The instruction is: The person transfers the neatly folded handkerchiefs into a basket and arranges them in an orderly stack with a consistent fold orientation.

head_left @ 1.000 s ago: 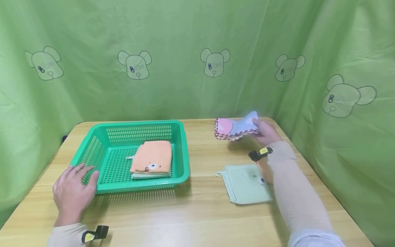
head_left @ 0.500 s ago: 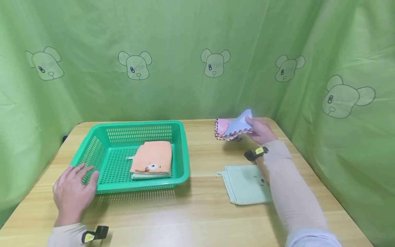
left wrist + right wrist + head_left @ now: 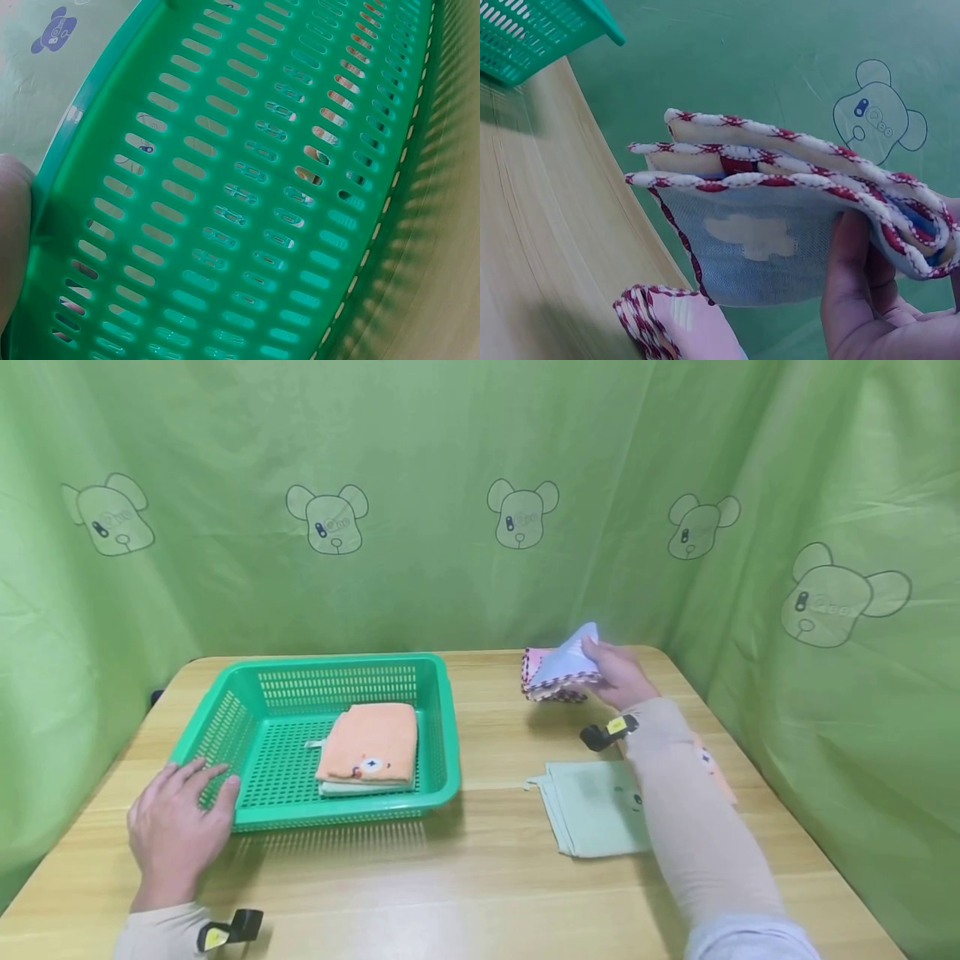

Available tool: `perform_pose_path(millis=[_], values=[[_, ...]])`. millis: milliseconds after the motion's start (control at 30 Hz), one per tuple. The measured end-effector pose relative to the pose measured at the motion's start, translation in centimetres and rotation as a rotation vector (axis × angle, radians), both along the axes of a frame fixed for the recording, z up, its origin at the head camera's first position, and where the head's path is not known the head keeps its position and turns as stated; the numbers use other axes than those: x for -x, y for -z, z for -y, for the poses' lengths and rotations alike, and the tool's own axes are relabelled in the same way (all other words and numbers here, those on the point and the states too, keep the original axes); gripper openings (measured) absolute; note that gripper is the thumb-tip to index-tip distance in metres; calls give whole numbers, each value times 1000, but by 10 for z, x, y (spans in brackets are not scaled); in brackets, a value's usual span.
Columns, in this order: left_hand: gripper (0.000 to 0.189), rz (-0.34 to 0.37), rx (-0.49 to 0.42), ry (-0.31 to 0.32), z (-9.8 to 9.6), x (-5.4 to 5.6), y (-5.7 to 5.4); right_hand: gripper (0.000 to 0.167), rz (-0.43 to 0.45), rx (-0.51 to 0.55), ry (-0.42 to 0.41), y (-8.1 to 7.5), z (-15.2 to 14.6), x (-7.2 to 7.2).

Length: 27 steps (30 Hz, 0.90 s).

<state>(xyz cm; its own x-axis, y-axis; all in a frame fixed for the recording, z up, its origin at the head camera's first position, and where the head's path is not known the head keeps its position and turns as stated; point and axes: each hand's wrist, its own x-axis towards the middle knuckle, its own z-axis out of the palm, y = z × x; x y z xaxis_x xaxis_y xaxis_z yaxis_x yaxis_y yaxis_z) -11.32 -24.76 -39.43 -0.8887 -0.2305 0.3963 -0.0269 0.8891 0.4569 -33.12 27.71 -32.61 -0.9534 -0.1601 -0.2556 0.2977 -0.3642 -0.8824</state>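
My right hand (image 3: 621,675) pinches a folded blue handkerchief (image 3: 735,247) with a red-and-white stitched edge, holding it by its right end between thumb and fingers. The layers stand apart at the edge in the right wrist view. Beneath and left of it, a folded pink handkerchief (image 3: 697,326) with the same edging lies at the back of the table, partly hidden in the head view. My left hand (image 3: 180,827) rests at the front left corner of a green plastic basket (image 3: 341,810), fingers spread on its rim. Inside, a folded orange towel (image 3: 375,739) tops a pale green one (image 3: 367,788).
On the wooden table (image 3: 480,893), a folded mint-green towel (image 3: 592,810) with an embroidered face lies at the right. Another orange towel (image 3: 712,768) is largely covered by my right forearm. Green curtains (image 3: 427,585) with bear heads enclose the back and sides.
My right hand has moved left with the blue handkerchief, which now covers more of the pink one. More of the orange towel shows right of my forearm. The left hand stays put.
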Motion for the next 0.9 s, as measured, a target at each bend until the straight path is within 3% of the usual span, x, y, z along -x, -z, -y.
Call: perform_pose_path(millis=[300, 633, 900], values=[[44, -12, -2, 0, 0, 0, 0, 57, -10, 75, -22, -4, 13, 1], [44, -2, 0, -3, -1, -1, 0, 62, -63, 9, -59, -9, 26, 1], [44, -11, -3, -7, -1, -1, 0, 46, -80, 1, -51, -14, 40, -2]])
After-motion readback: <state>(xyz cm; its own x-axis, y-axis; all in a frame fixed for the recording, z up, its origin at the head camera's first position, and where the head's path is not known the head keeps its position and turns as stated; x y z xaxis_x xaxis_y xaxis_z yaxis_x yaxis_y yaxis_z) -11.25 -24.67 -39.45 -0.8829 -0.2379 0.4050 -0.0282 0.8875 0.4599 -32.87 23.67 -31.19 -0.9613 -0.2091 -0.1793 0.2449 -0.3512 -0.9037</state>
